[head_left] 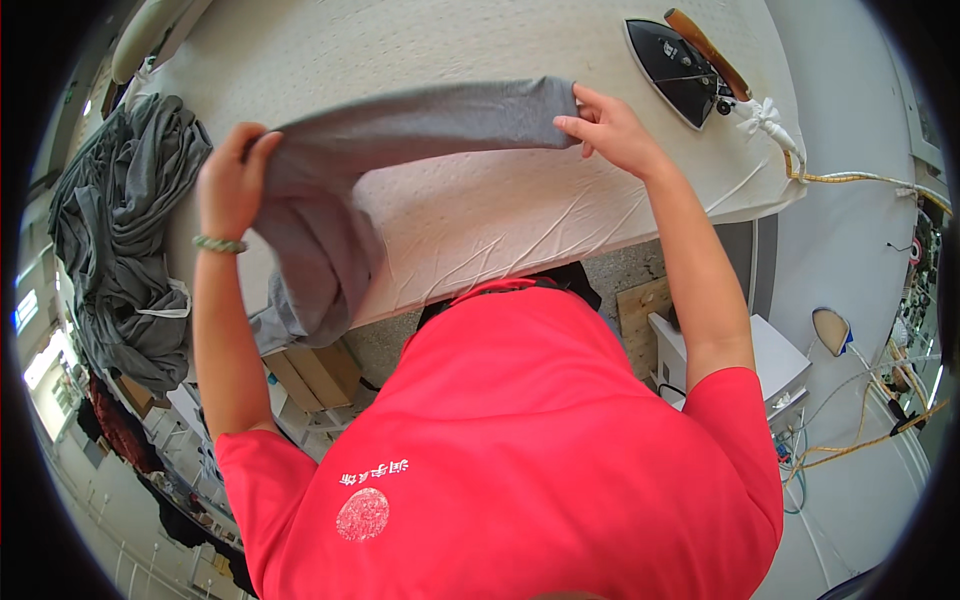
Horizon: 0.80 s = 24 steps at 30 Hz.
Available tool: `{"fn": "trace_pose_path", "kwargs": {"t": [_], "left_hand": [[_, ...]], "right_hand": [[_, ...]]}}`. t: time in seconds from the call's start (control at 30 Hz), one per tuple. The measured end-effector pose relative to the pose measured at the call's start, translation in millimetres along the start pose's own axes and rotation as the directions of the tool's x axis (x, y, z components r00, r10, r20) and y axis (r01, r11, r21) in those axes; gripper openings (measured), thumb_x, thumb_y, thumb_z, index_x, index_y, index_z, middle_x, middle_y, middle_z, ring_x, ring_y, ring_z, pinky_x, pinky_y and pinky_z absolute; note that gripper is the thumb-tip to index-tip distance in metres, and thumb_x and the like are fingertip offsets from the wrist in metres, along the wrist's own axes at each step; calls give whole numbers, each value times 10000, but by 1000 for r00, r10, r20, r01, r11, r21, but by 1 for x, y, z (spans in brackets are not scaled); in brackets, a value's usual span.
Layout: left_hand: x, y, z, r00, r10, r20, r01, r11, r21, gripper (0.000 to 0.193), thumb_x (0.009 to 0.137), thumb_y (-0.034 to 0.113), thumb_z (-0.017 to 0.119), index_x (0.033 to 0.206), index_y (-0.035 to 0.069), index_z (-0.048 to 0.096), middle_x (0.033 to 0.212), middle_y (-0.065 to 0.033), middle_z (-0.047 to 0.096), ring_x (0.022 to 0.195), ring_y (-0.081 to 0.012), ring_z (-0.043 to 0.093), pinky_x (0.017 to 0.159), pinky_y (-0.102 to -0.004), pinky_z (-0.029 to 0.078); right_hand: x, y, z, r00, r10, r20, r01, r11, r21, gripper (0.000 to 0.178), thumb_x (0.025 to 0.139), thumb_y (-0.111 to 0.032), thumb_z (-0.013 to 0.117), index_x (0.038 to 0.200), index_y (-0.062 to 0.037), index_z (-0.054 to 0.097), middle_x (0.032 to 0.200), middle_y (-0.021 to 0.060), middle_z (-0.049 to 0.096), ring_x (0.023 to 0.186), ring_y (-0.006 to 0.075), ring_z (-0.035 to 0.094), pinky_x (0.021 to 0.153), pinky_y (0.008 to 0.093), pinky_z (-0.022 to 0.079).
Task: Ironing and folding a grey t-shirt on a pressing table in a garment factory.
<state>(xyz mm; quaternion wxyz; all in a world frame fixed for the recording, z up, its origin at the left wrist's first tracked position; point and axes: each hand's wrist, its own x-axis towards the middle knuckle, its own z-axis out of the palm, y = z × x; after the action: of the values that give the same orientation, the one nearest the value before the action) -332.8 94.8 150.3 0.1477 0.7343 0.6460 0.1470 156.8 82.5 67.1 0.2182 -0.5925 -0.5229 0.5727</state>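
Note:
A grey garment is stretched between my two hands above a padded ironing table. Its long narrow part, like a sleeve or trouser leg, runs across to the right, while the rest hangs bunched over the near edge on the left. My left hand, with a braided band at the wrist, grips the cloth near the bunched part and looks slightly blurred. At the far right end of the cloth, my right hand pinches its edge between thumb and fingers.
An iron with a wooden handle rests on its side at the table's far right, its cord trailing off right. A heap of grey garments lies at the left. Below the table are a cardboard box and a white cabinet.

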Motion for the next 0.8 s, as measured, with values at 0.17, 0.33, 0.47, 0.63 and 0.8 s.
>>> {"fn": "trace_pose_path", "kwargs": {"t": [0.17,0.33,0.47,0.63,0.8], "left_hand": [[2,-7,-34,997,61,-41,-64,994,-85,216,994,299,718,1047,90,720,911,-172,726,831,-329,726,739,-392,556],[32,7,93,982,151,113,-153,988,14,232,1013,346,667,1029,116,695,954,-152,733,887,-379,703,763,-448,554],[42,8,147,984,139,108,-144,989,37,237,1024,364,641,1064,136,694,1009,-155,731,915,-380,701,781,-462,553],[46,2,152,993,105,61,-112,987,113,202,1006,352,648,1017,154,682,1067,-91,731,944,-338,708,767,-461,560],[31,35,153,905,349,-244,-297,927,228,121,931,219,714,1010,131,685,1050,-62,705,944,-298,689,779,-434,552]], "right_hand": [[-42,-61,-37,989,-38,146,25,995,94,464,973,-228,762,1315,47,612,897,-8,643,650,56,572,544,235,484],[-36,0,-66,981,192,-8,-190,976,103,480,972,-216,761,1324,71,605,902,-7,647,687,49,587,554,230,494],[-13,50,-50,977,181,-115,-167,978,122,528,970,-204,759,1375,87,584,919,-11,654,736,52,596,573,221,506],[-14,63,-38,989,119,-84,-114,992,55,616,961,-188,766,1475,58,532,946,-6,664,793,57,601,606,227,531],[-18,60,-47,974,182,-137,-164,978,132,573,964,-181,759,1471,-2,559,980,14,693,835,83,630,681,254,557]]}}
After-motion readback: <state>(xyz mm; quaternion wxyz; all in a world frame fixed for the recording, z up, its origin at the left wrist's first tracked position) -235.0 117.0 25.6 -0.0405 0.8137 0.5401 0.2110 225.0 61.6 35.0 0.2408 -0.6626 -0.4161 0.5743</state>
